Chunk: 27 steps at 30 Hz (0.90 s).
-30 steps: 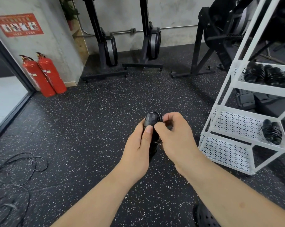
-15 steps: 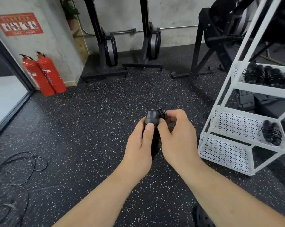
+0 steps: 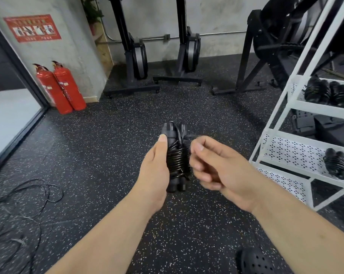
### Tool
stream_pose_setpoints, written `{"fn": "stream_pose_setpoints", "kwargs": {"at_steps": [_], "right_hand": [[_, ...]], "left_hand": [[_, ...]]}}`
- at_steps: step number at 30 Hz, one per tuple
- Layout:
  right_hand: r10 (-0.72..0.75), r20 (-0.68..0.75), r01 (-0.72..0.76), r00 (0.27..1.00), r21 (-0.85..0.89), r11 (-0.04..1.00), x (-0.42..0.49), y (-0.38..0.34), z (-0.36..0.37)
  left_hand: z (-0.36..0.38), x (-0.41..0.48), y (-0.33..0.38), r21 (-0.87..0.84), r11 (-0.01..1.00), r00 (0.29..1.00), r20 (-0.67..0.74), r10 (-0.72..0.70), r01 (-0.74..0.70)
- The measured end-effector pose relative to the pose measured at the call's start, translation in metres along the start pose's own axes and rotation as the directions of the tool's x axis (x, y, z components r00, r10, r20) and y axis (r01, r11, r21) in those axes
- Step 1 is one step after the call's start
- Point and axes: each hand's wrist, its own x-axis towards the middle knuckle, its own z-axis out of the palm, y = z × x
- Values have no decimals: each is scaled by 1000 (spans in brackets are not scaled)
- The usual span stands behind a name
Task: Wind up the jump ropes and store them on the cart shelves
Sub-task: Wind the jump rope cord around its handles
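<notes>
My left hand (image 3: 154, 171) grips a black jump rope (image 3: 176, 159), its cord wound in tight coils round the two handles held side by side, thumb pressed near the top. My right hand (image 3: 212, 165) sits just right of the bundle with fingers curled, pinching the short loose end of cord that leaves the bundle's top. The white cart (image 3: 297, 155) stands at the right. Two wound ropes (image 3: 315, 91) lie on its upper shelf and one wound rope (image 3: 336, 165) on the middle shelf. Loose unwound ropes (image 3: 29, 196) sprawl on the floor at the left.
Two red fire extinguishers (image 3: 62, 88) stand by the wall at the left, beside a glass door. Upright rowing machines (image 3: 135, 56) and a black exercise machine (image 3: 275, 46) line the back. A black perforated shoe (image 3: 256, 262) shows at the bottom edge.
My right hand has come off the top of the bundle and shifted to its right side, uncovering the coils. The bundle now sits more upright in my left hand.
</notes>
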Motion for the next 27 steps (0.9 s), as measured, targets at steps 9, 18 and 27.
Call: {"fn": "stream_pose_setpoints", "kwargs": {"at_steps": [9, 18, 27], "right_hand": [[-298, -82, 112, 951, -806, 582, -16, 12, 46], [43, -391, 36, 920, 191, 981, 18, 9, -9], [15, -543, 51, 840, 106, 993, 0, 11, -8]], "left_hand": [[-1, 7, -4, 98, 994, 999, -9, 44, -43], [23, -9, 0, 77, 991, 989, 107, 99, -108], [58, -8, -19, 421, 850, 943, 242, 230, -316]]}}
